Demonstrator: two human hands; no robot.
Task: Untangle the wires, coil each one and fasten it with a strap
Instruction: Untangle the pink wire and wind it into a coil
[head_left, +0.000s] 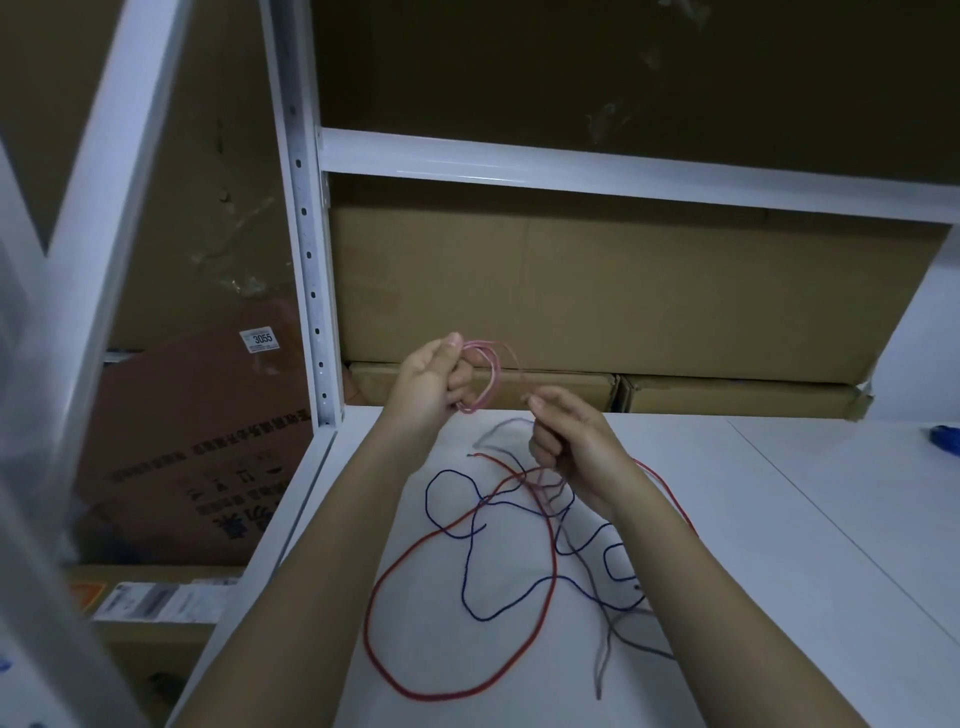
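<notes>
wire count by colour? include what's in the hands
Pink wire, coiled in the left hand, tail pinched by the right hand: 1
Red wire, loose on the white shelf: 1
Blue wire, loose: 1
Grey wire, loose: 1
Total: 4 wires

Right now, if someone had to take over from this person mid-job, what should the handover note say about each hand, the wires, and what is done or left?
Left hand: grips a small coil of thin pink wire, held above the white shelf surface.
Right hand: pinches the pink wire's loose tail, feeding it toward the coil.
On the shelf: long red wire, dark blue wire and grey wire, all loose and crossing each other.
Done: pink wire partly coiled.
Left: finish and strap the pink coil; separate, coil and strap the other three. No strap clearly in view.
</notes>
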